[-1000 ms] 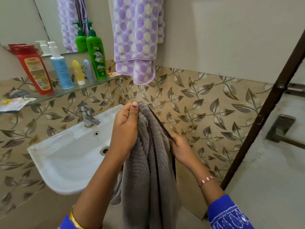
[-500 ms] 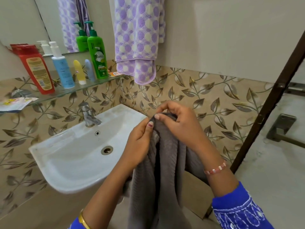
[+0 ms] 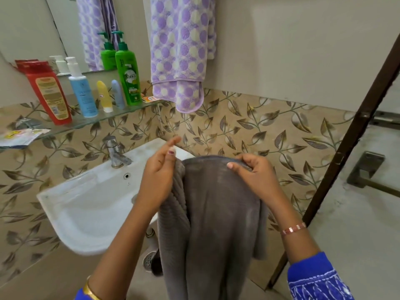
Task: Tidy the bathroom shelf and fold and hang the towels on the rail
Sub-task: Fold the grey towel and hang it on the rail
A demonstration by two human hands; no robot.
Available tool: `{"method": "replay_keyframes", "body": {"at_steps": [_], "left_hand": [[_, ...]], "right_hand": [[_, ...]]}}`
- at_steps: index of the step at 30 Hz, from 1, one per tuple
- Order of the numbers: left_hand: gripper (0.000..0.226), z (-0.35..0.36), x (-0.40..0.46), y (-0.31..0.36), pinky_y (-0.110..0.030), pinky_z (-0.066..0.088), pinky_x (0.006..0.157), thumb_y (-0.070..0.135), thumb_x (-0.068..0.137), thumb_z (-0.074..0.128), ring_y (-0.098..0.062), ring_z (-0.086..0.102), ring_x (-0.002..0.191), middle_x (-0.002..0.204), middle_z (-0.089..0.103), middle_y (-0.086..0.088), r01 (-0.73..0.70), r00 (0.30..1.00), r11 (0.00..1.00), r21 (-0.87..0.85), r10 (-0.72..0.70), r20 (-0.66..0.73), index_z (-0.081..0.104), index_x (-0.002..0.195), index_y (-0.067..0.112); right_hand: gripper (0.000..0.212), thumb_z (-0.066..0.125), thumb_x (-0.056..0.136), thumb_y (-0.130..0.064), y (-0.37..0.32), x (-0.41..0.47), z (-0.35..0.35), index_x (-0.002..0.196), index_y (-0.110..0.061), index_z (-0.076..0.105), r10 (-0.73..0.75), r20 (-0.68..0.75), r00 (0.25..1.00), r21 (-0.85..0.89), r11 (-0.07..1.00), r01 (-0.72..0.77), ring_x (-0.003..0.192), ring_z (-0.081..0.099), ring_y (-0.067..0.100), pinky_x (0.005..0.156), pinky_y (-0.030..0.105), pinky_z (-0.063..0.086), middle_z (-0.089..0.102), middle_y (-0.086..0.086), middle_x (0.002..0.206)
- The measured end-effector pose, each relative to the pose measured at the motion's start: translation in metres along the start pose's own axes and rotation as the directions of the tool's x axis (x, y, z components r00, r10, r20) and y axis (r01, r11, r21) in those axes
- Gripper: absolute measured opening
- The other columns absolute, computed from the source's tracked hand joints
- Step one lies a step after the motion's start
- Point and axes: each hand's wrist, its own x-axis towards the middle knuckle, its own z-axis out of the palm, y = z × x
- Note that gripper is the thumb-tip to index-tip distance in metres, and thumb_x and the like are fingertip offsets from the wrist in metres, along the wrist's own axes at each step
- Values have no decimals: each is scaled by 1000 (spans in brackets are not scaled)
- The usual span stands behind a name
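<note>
A grey ribbed towel (image 3: 216, 224) hangs folded lengthwise in front of me, beside the sink. My left hand (image 3: 159, 176) pinches its top left edge with the index finger lifted. My right hand (image 3: 255, 176) grips the top right fold. A purple-and-white dotted towel (image 3: 180, 50) hangs on the wall above; its rail is out of view. On the glass shelf (image 3: 121, 113) stand a red bottle (image 3: 48, 92), a blue pump bottle (image 3: 81, 92), a yellow tube (image 3: 104, 96), a pale blue tube (image 3: 118, 94) and a green Vatika pump bottle (image 3: 127, 76).
A white sink (image 3: 86, 204) with a chrome tap (image 3: 114, 152) sits below the shelf. Loose sachets (image 3: 19, 136) lie at the shelf's left end. A mirror (image 3: 82, 29) hangs above it. A dark brown door frame (image 3: 346, 148) slants at right. A floor drain (image 3: 149, 258) lies below.
My two hands have drawn apart along the grey towel's top edge, spreading its fold wider. The towel sits lower and nearer than a second ago.
</note>
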Motion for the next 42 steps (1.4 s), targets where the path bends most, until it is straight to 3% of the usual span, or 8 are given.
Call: {"method": "replay_keyframes", "body": {"at_steps": [6,13,17,23,29,34,38,42], "left_hand": [[34,41,-26,-4,-15,36,103,15,97,34,-2,50,119,128,56,2,40,968,984,-174,5,251,49,127,19],[30,27,-15,-16,-33,45,73,18,98,36,-17,58,79,83,63,-11,-35,956,992,118,-1,292,60,90,1],[31,25,-18,-19,-25,34,59,17,98,36,-3,44,60,65,49,-1,-14,972,989,146,-21,236,53,76,2],[35,2,-2,-5,-11,43,65,25,99,31,3,54,71,78,59,9,96,988,995,14,-94,-119,58,76,26],[36,5,-7,-6,13,21,75,23,98,34,3,32,119,126,39,20,47,988,987,155,-69,138,45,132,26],[27,27,-23,-11,-21,44,83,18,98,33,-3,58,90,93,64,6,30,961,999,-36,-18,274,60,95,23],[34,23,-18,-21,-16,37,60,21,98,34,3,46,60,66,50,6,51,986,999,13,-52,158,51,69,17],[37,17,-14,-25,-14,42,65,25,99,32,2,53,67,71,58,9,137,990,990,-40,-136,34,56,71,21]], "right_hand": [[8,64,80,-24,-42,2,22,84,-18,66,-266,198,944,-302,899,316,76,63,16,71,35,52,69,-1,80],[10,74,75,-17,-30,-2,18,76,-19,64,-147,177,973,72,988,136,52,49,14,51,24,41,60,13,59],[13,76,72,-21,-22,-4,18,72,-20,63,-101,251,963,105,992,76,45,37,4,44,13,31,46,-7,49],[12,72,77,-23,8,-9,10,71,-15,65,106,295,950,-33,994,-101,68,58,21,62,31,46,65,17,76],[5,65,83,-22,-10,-1,12,80,-21,68,-58,155,986,-112,991,76,64,56,4,63,28,45,67,2,70],[9,69,74,-22,-44,1,26,82,-25,65,-221,217,951,-229,935,270,73,65,16,70,40,54,70,-1,77],[21,78,69,-20,-40,3,17,77,-19,59,-186,192,964,9,982,188,54,46,22,54,30,37,57,22,63],[18,76,71,-30,-18,1,3,73,-18,62,41,356,933,-146,989,12,59,51,21,54,25,43,59,16,67]]}}
